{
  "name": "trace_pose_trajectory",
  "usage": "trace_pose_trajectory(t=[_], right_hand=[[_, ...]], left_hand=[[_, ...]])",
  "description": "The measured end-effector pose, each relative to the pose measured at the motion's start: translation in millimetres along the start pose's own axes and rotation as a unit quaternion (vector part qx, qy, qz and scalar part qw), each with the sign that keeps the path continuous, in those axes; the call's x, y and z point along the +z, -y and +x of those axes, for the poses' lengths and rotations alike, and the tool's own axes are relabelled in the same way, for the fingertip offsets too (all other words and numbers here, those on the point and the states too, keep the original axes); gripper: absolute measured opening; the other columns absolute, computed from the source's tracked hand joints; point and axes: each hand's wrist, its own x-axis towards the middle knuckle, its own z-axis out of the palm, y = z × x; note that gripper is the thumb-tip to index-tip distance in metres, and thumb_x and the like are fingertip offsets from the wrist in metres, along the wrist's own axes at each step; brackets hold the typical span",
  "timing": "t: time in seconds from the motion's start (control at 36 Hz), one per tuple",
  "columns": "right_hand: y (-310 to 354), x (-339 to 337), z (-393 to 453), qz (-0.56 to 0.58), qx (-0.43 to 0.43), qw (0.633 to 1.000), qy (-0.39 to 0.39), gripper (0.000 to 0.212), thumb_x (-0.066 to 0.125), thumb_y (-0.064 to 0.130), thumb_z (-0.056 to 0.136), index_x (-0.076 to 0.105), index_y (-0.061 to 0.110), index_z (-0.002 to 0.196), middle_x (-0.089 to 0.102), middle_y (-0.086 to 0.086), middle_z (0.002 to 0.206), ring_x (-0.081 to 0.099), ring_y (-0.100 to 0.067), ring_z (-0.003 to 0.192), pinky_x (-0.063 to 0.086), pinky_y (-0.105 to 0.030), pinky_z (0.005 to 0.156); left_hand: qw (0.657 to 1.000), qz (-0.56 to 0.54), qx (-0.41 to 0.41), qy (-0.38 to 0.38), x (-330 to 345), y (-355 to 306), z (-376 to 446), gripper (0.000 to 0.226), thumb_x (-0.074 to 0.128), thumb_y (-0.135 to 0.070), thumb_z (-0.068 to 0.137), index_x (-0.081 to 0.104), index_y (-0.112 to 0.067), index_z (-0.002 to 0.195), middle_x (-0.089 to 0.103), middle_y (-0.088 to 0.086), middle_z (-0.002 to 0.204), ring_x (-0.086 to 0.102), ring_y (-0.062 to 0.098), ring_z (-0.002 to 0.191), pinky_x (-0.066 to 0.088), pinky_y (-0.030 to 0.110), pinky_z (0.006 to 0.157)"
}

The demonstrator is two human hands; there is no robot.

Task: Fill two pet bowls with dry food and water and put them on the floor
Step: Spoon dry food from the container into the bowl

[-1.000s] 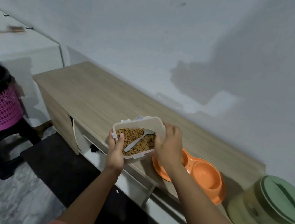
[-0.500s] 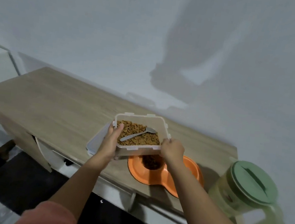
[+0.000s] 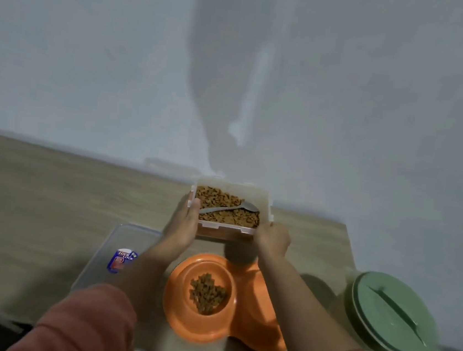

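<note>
While gripped at both short ends, one clear plastic food container (image 3: 231,204) held just beyond the bowls, near the wall. Left hand (image 3: 183,224) flat against the container's left side, thumb hooked over the rim, fingers wrapped underneath; right hand (image 3: 273,237) curled around the near right corner, knuckles up. Inside the container: a layer of brown dry food (image 3: 221,203) and one grey spoon (image 3: 228,208) lying across it, bowl end toward the right. Whether the container base touches the top or hangs just above it: cannot tell. Nearer the body, between the two forearms, one orange double pet bowl (image 3: 239,320) with two wells, flat on the surface. Left well holding one small heap of kibble (image 3: 207,291); right well mostly hidden behind the right forearm, contents not visible. Left of the bowl, partly under the left forearm, one clear container lid (image 3: 119,237) lying flat, with one blue and red sticker (image 3: 122,259) on it. At the right edge, well apart from the bowl, one pale green pitcher with a darker green lid (image 3: 389,314), seen from above and blurred. Two salmon-pink sleeves (image 3: 86,323) at the bottom of the frame. Underneath everything, one light wood-grain cabinet top (image 3: 35,190), running left along a plain white wall (image 3: 122,62) crossed by soft shadows. Dark floor barely visible at the lower left corner.
</note>
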Motion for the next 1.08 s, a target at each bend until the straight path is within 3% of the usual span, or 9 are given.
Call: trace_pose_trajectory(t=[0.19,0.53,0.67,0.81,0.86,0.97,1.08], right_hand=[[3.2,8.7,29.4,-0.059,0.017,0.998,0.014,0.036,0.035,0.013,0.101,0.060,-0.007,0.119,0.063,-0.021,0.119,0.058,-0.033,0.113,0.046,-0.032,0.088],[-4.6,24.4,61.3,-0.060,0.017,0.998,0.004,0.042,0.033,0.021,0.102,0.064,-0.003,0.116,0.065,-0.021,0.117,0.059,-0.033,0.112,0.045,-0.032,0.091],[-9.1,31.4,65.1,-0.031,0.011,0.999,0.001,0.043,0.033,0.022,0.100,0.067,-0.003,0.109,0.067,-0.022,0.110,0.062,-0.035,0.105,0.048,-0.040,0.094],[-8.7,28.5,62.1,-0.020,0.010,1.000,0.007,0.047,0.029,0.026,0.103,0.064,-0.004,0.113,0.064,-0.023,0.114,0.057,-0.036,0.109,0.044,-0.038,0.092],[-7.3,25.8,61.2,-0.025,0.018,1.000,0.007,0.051,0.026,0.029,0.104,0.063,-0.004,0.115,0.063,-0.023,0.116,0.056,-0.035,0.111,0.043,-0.034,0.089],[-0.7,16.4,51.2,-0.019,0.026,0.999,-0.019,0.052,0.026,0.031,0.103,0.058,-0.006,0.122,0.059,-0.023,0.124,0.052,-0.035,0.118,0.041,-0.034,0.093],[10.8,-0.9,35.2,-0.021,0.005,0.998,-0.053,0.051,0.027,0.030,0.102,0.054,-0.006,0.126,0.055,-0.023,0.130,0.048,-0.035,0.123,0.037,-0.034,0.098]], left_hand=[[0.997,0.052,0.011,0.053,12.2,22.0,58.3,0.059,0.012,-0.057,0.098,0.008,-0.036,0.153,0.011,-0.011,0.162,0.014,0.014,0.149,0.017,0.042,0.121],[0.994,0.084,-0.006,0.063,30.6,42.8,91.6,0.059,0.010,-0.057,0.097,0.011,-0.037,0.152,0.020,-0.005,0.160,0.025,0.022,0.146,0.022,0.041,0.118],[0.993,0.094,-0.026,0.059,31.6,37.0,96.9,0.055,0.010,-0.056,0.098,0.017,-0.041,0.150,0.033,0.000,0.155,0.036,0.029,0.140,0.031,0.047,0.114],[0.994,0.068,-0.059,0.066,27.9,33.9,93.8,0.076,0.011,-0.079,0.079,0.020,-0.046,0.146,0.040,0.000,0.151,0.044,0.031,0.134,0.037,0.055,0.108],[0.993,0.074,-0.065,0.060,26.0,28.8,91.6,0.076,0.015,-0.078,0.083,0.020,-0.040,0.149,0.036,0.000,0.154,0.040,0.031,0.137,0.034,0.055,0.110],[0.994,0.089,-0.065,0.023,14.6,20.4,83.8,0.089,0.005,-0.082,0.076,0.036,-0.031,0.142,0.047,0.004,0.145,0.047,0.030,0.130,0.037,0.053,0.107],[0.994,0.101,-0.046,0.006,0.7,7.9,69.7,0.064,0.007,-0.062,0.092,0.048,-0.030,0.128,0.056,0.004,0.131,0.054,0.025,0.115,0.043,0.045,0.099]])
